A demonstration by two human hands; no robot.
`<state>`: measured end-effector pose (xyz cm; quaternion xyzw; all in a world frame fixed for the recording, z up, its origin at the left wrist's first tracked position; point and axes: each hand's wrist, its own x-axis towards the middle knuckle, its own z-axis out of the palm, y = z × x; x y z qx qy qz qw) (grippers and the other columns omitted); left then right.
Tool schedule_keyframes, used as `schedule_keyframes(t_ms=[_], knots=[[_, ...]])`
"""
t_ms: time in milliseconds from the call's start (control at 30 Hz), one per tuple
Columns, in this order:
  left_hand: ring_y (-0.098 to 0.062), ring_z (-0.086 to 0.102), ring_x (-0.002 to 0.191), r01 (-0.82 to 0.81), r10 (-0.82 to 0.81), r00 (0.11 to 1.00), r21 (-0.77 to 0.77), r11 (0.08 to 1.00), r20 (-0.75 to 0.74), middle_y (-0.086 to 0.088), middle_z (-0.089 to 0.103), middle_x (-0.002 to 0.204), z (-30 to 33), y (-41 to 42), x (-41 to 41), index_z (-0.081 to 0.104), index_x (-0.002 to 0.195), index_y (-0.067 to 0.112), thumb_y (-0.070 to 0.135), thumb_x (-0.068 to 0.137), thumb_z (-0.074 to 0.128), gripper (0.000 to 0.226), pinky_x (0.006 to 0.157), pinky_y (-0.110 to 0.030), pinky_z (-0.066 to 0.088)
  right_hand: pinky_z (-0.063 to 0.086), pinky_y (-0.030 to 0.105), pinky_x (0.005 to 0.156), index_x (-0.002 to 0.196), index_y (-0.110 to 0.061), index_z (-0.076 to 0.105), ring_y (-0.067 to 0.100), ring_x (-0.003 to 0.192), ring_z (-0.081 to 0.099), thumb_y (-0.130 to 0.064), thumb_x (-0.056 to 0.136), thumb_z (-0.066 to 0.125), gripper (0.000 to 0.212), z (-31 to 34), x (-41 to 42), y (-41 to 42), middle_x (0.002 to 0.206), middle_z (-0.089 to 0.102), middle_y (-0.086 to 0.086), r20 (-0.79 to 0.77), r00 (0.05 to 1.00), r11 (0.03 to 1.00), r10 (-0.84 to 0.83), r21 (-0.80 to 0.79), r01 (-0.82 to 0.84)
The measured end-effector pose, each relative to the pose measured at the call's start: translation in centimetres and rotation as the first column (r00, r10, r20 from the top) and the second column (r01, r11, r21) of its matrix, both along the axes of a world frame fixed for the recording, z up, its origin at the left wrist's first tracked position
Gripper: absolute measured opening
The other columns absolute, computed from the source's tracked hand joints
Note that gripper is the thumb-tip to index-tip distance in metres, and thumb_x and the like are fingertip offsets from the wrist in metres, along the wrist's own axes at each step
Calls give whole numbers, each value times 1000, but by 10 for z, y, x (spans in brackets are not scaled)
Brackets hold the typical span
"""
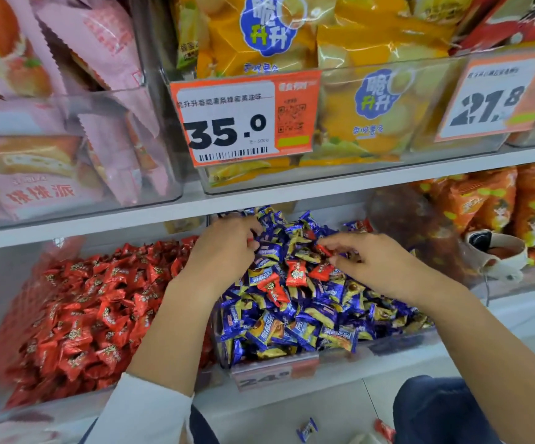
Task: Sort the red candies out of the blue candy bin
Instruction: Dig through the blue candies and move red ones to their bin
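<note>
Store shelving (pixel 259 200) fills our view, clear bins stacked in two tiers, and we're reaching into the lower one. Our left hand (pixel 224 248) is curled over the back of the blue candy bin (pixel 397 342), fingers bent around a red candy that just peeks out at the fingertips. Our right hand (pixel 372 261) comes in from the other side, thumb and forefinger pinching a red candy (pixel 324 250) atop the heap of blue candies (pixel 295 318). Just below our fingers, three more red candies (pixel 295 273) lie on the blue pile. Beside us to the left, the red candy bin (pixel 77 315) sits brimming. Above, yellow snack bags (pixel 259 43) behind a 35.0 price tag (pixel 231 123), pink packets (pixel 51 123) further left. Down on the floor, one blue candy (pixel 307 429) lies loose.
</note>
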<state>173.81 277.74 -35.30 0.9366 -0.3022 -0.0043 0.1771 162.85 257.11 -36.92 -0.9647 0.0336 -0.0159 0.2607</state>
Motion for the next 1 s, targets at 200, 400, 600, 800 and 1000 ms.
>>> schedule_keyframes(t_ms=[200, 400, 600, 800, 1000], knots=[[-12, 59, 76, -41, 19, 997, -316, 948, -74, 1, 64, 85, 6, 23, -1, 63, 88, 27, 8, 89, 56, 20, 66, -13, 41, 46, 32, 80, 139, -35, 42, 20, 90, 61, -27, 93, 53, 47, -1, 9, -1, 125, 57, 3, 51, 998, 987, -30, -158, 38], [-15, 60, 87, -100, 120, 991, -273, 957, 58, -4, 67, 101, 8, 38, -1, 65, 108, 11, 1, 90, 47, 28, 81, -19, 45, 41, 18, 58, 136, -31, 47, 4, 63, 55, -40, 96, 47, 41, -8, 20, 7, 75, 60, -13, -77, 996, 987, -47, -159, 34], [-20, 59, 105, -112, 84, 963, 96, 989, 256, 6, 63, 115, 10, 29, -23, 59, 120, 34, 47, 93, 46, 32, 72, -30, 46, 46, 22, 66, 106, -28, 68, 11, 73, 64, -26, 91, 55, 20, -2, 23, 8, 92, 71, -1, 59, 981, 983, -183, -12, 184], [-20, 60, 105, -86, 3, 953, 261, 962, 304, 6, 65, 110, 12, 20, -27, 56, 121, 35, 42, 93, 52, 30, 70, -30, 46, 40, 23, 57, 68, -4, 55, 14, 53, 60, -27, 96, 45, 38, 12, 17, -18, 58, 55, 9, 131, 842, 813, -524, 372, 448], [-20, 61, 100, -88, 12, 962, 268, 959, 274, 4, 66, 106, 10, 20, -27, 57, 120, 32, 33, 95, 49, 25, 66, -29, 44, 39, 22, 67, 88, -12, 67, 11, 71, 59, -39, 88, 61, 28, -9, 39, -24, 78, 64, 1, 18, 929, 907, -369, 226, 355]])
